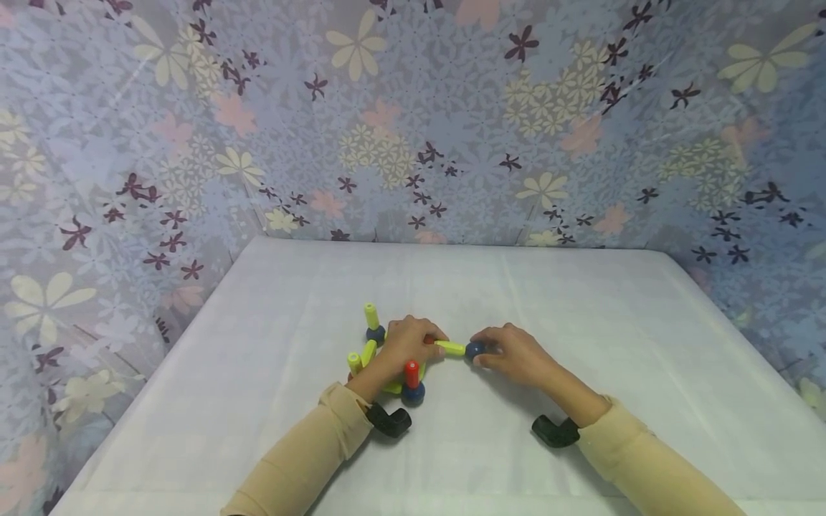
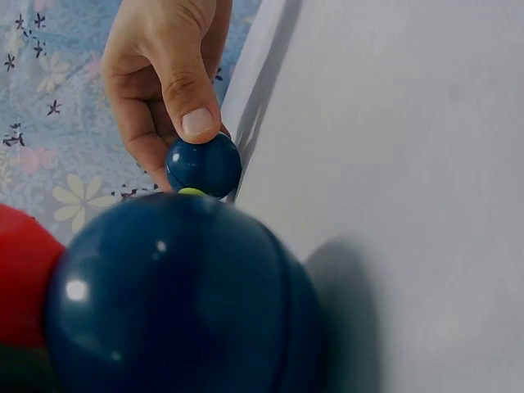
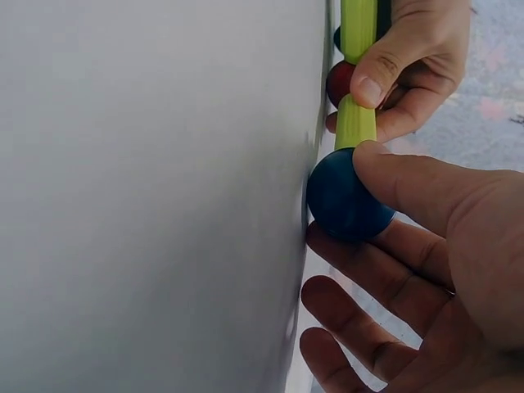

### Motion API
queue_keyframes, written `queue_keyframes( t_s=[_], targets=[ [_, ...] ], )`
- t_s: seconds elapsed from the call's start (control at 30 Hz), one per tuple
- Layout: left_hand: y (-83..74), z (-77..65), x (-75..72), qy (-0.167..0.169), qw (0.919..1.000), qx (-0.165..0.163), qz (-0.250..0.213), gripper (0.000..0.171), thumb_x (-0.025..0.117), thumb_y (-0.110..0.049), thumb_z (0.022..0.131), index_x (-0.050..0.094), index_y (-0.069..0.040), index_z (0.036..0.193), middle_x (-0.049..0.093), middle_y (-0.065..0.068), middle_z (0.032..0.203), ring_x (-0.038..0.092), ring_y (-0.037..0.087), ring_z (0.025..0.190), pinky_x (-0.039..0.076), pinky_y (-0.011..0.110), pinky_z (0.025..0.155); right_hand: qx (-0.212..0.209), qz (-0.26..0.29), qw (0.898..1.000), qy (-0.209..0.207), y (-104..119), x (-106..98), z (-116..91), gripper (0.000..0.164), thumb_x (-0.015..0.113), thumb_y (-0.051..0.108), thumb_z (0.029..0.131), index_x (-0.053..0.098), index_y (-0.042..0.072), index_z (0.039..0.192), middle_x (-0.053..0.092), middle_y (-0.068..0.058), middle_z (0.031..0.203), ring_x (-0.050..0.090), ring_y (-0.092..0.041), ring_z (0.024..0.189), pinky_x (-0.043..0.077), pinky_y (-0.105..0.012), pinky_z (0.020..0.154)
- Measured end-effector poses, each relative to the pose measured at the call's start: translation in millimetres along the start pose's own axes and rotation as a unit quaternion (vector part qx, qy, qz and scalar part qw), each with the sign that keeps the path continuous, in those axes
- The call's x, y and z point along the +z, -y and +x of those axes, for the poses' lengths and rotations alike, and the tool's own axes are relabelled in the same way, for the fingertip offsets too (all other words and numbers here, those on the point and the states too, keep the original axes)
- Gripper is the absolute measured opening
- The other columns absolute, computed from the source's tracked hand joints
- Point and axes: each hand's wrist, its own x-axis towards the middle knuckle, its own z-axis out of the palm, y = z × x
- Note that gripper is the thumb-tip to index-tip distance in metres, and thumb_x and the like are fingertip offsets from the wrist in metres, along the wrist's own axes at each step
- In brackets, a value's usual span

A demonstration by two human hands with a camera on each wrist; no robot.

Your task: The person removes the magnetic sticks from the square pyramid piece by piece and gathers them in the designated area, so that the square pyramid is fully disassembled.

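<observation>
At the middle of the table stands a build of yellow-green rods and coloured balls, from a ball-and-rod construction toy. My left hand reaches over it, pinching a red ball at a joint, the thumb close to a yellow-green rod. That rod runs right to a blue ball, which my right hand pinches between thumb and fingers. Nearer me, a blue ball bears an upright red rod; it looms large in the left wrist view. The left forearm hides part of the build.
At the build's back left, a yellow-green rod stands on a blue ball. A black wrist device sits by the left cuff, another black device by the right. White cloth covers the table; a floral curtain hangs behind.
</observation>
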Motion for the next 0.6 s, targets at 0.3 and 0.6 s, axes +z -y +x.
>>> queue_keyframes(
  t_s=[0.3,0.6],
  targets=[
    [-10.6,0.0,6.9,0.01,0.9998,0.011,0.016,0.022,0.072,-0.027,0.081,0.073,-0.025,0.103,0.07,-0.004,0.102,0.053,0.015,0.096,0.034,0.042,0.094,-0.008,0.004,1.0,0.004,-7,-6,-15,0.036,0.072,0.027,0.081,0.067,0.008,0.112,0.07,-0.006,0.107,0.058,-0.02,0.094,0.047,-0.04,0.08],
    [-4.6,-2.6,-0.1,-0.012,0.9998,-0.016,0.008,0.022,0.072,-0.026,0.081,0.073,-0.022,0.102,0.071,-0.002,0.099,0.053,0.016,0.094,0.035,0.042,0.094,0.041,0.031,0.999,-0.003,-31,-15,-31,0.038,0.071,0.028,0.083,0.065,0.011,0.116,0.068,-0.006,0.107,0.059,-0.026,0.101,0.047,-0.046,0.084]
  ],
)
